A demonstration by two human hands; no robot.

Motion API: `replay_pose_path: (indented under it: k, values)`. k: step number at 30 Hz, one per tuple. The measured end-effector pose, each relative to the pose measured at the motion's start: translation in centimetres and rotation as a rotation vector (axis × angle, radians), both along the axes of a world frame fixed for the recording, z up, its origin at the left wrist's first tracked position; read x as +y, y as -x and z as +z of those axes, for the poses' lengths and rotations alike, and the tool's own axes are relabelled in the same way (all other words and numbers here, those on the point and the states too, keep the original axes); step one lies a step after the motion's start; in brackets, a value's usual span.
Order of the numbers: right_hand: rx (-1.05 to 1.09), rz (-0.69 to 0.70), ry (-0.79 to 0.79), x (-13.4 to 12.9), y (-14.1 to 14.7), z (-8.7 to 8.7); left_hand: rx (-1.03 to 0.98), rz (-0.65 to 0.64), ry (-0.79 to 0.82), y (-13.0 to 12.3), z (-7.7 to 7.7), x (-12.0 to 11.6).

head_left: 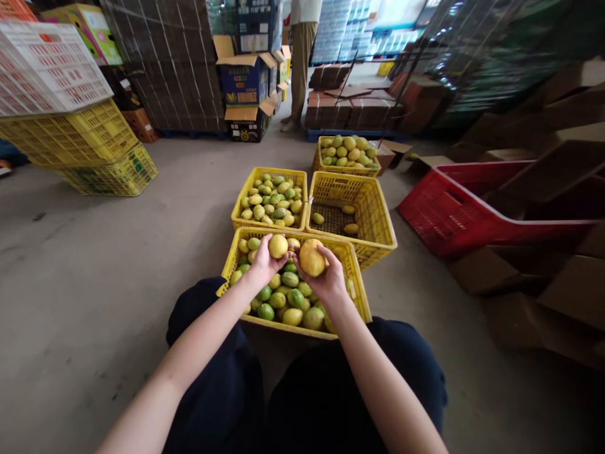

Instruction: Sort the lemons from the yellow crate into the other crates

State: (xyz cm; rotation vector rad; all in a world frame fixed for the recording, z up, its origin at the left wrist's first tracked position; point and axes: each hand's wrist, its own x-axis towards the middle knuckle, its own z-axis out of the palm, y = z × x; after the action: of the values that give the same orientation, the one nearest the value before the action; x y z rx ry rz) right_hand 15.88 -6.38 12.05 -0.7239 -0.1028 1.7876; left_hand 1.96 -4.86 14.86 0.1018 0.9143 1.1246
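Observation:
Both hands are raised over the near yellow crate [302, 330], which holds many green and yellow fruits [283, 296]. My left hand [265, 261] is wrapped round a small yellow fruit [278, 246]. In my right hand [332, 280] is a larger, bumpy yellow fruit [312, 257]. The fingertips of the two hands almost meet between the fruits. Just beyond, a second yellow crate [235, 211] is full of yellow-green fruits. Beside it on the right, another yellow crate [385, 221] has several fruits on its bottom.
A fourth fruit-filled crate [347, 170] stands further back. Red crate [439, 208] and cardboard boxes [520, 315] lie at the right. Stacked crates [80, 132] stand at the left. A person [301, 63] stands behind, near stacked cartons [243, 82].

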Motion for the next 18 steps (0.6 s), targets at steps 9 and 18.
replay_pose_path:
  k: [9, 18]
  values:
    - [0.024, -0.030, -0.007, 0.1, -0.2, -0.4, -0.071, 0.043, 0.036, 0.3, 0.1, 0.0]
    - [-0.002, -0.030, 0.161, 0.5, -0.1, -1.1, -0.091, 0.005, 0.060, 0.4, -0.2, 0.2]
